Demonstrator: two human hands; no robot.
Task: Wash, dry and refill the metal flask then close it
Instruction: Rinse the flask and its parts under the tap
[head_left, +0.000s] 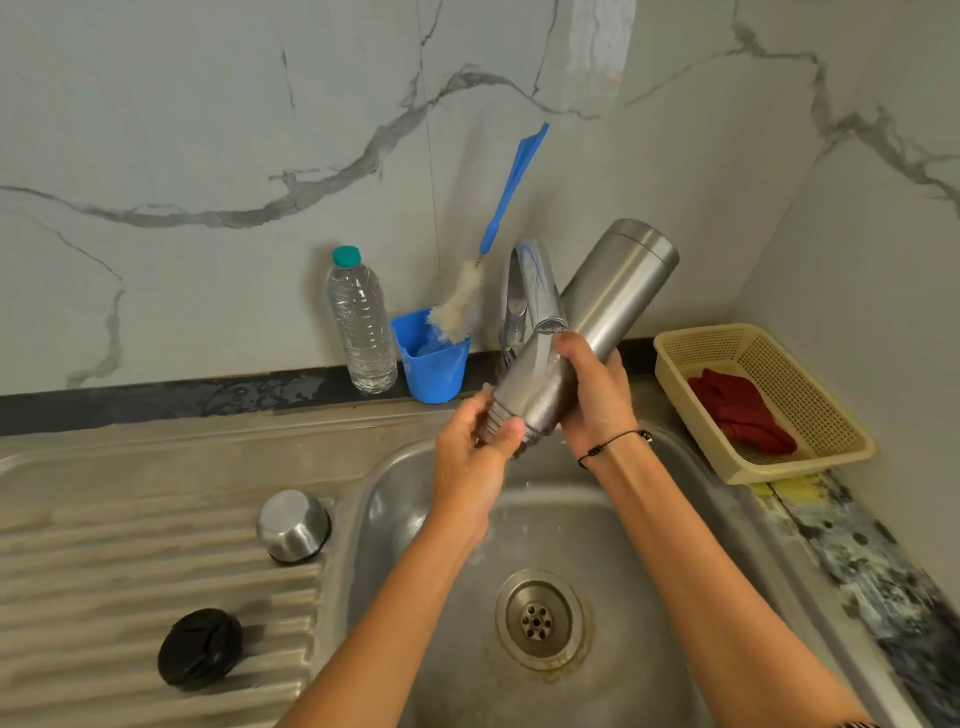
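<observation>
1. Nearest me, on the ribbed draining board at the sink's left side, lies the black stopper (200, 648), with the steel cap cup (294, 526) standing mouth-down just beyond it, both well apart from my hands.
2. Over the sink (649, 551), above the drain (537, 618), I hold the metal flask (597, 317) tilted, its open threaded mouth pointing down and left, its base raised toward the back right corner.
3. My left hand (475, 447) grips the neck, fingers curled round the threads; my right hand (595, 395) wraps the lower body, thumb on top. Neither hand is free.
4. The tap (537, 286) stands just behind the flask, its spout at the flask's shoulder. Droplets fleck the basin, though I cannot tell whether water is running.
5. By my reading, this is the washing step: rinsing or draining the flask, mouth-down. Drying and refilling remain.
6. On the table along the back wall wait the blue cup (434, 371) with the bottle brush (460, 306) leaning in it, and beside them the plastic water bottle (361, 322), capped.
7. At the right back corner, the cream basket (831, 415) holds a red cloth (740, 410).
8. The next move likely calls for freeing one hand, steadying the wet flask, and reaching for the brush or cloth.
</observation>
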